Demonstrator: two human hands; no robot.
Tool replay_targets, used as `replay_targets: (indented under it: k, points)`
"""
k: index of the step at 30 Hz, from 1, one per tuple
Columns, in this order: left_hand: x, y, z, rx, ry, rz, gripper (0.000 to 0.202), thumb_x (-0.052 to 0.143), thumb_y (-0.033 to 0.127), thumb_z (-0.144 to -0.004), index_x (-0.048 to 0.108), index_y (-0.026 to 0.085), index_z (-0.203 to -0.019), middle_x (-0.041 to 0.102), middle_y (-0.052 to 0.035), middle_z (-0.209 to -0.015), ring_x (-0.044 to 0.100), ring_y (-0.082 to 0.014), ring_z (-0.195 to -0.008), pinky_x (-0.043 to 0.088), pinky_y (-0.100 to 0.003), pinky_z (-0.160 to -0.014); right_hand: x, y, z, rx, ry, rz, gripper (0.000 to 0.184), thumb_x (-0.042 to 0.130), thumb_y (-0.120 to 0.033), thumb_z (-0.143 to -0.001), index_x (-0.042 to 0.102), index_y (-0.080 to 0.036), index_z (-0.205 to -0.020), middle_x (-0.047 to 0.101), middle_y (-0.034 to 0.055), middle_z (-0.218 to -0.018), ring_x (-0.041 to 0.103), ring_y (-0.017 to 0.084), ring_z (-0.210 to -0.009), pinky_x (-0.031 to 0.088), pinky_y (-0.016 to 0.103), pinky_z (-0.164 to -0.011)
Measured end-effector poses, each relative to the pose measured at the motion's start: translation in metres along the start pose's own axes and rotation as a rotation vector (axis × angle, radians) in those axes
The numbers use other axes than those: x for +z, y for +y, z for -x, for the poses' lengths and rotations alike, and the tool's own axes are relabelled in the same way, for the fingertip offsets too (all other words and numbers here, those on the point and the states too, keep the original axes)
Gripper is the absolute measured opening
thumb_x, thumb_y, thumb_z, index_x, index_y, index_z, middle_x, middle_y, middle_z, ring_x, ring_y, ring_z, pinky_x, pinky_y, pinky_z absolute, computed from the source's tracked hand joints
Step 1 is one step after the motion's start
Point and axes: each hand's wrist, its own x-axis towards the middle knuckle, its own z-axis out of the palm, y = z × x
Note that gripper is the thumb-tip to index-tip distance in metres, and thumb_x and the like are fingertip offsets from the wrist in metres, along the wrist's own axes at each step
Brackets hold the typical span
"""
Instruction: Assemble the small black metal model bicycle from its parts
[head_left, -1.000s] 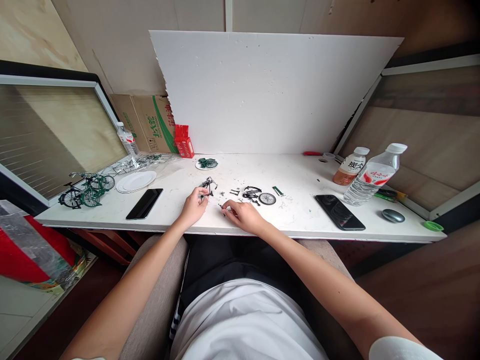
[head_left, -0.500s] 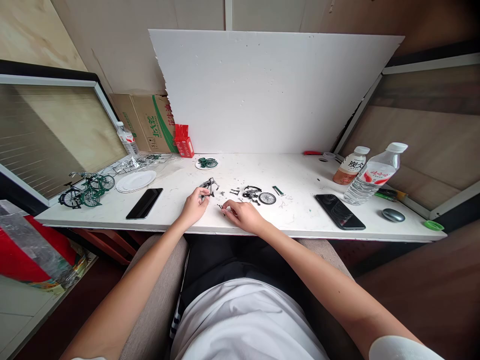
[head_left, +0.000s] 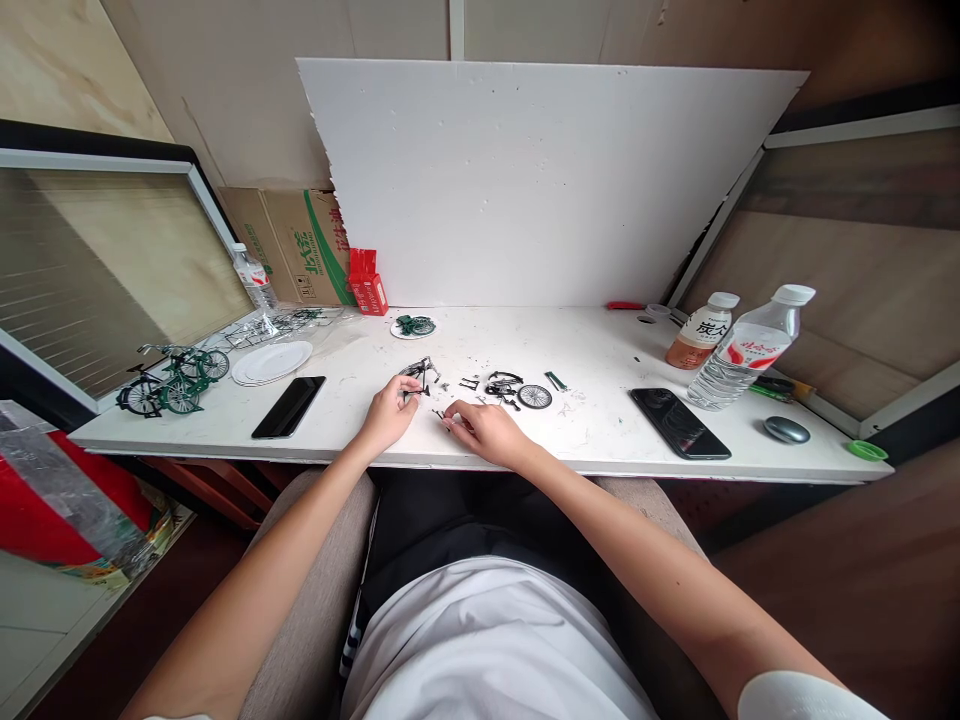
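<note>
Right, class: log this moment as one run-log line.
left hand: holds bike frame | right hand: pinches small part | loose wheel on table

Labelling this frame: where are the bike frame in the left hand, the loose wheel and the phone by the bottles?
bike frame [head_left: 418, 374], head view, its dark tubes.
loose wheel [head_left: 535, 397], head view, its spokes.
phone by the bottles [head_left: 679, 423], head view, screen middle.

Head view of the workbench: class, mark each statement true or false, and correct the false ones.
1. The left hand holds a dark model bicycle frame. True.
2. The right hand rests on a phone. False: it pinches a small dark part; the phone to its right lies apart from it.
3. A clear water bottle stands upright at the right of the table. True.
4. The green model bicycles stand at the table's right end. False: they stand at its left end.
</note>
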Motion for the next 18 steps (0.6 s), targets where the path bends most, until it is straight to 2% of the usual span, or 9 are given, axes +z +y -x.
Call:
replay_targets:
  k: [6,18]
  points:
    - [0.0006,-0.0006,-0.0001,0.004,0.003,-0.004,0.019,0.064,0.023,-0.092,0.063,0.023,-0.112,0.074,-0.0094,-0.123,0.071,-0.0213,-0.095,0.056,-0.036,-0.085,0.0003,0.0000,-0.0005,0.000,-0.004,0.014,0.021,0.052,-0.035,-0.110,0.066,-0.022,-0.118,0.068,0.0000,-0.071,0.056,0.015,-0.059,0.033,0.026,-0.064]
    - [-0.0009,0.0084,0.0015,-0.025,-0.006,-0.005,0.020,0.065,0.025,-0.091,0.063,0.022,-0.110,0.075,-0.0089,-0.121,0.064,-0.0156,-0.072,0.052,-0.034,-0.076,0.0000,0.0001,-0.0006,0.004,-0.028,0.012,0.021,0.053,-0.033,-0.109,0.066,-0.020,-0.118,0.071,0.0011,-0.076,0.057,0.015,-0.062,0.033,0.026,-0.066]
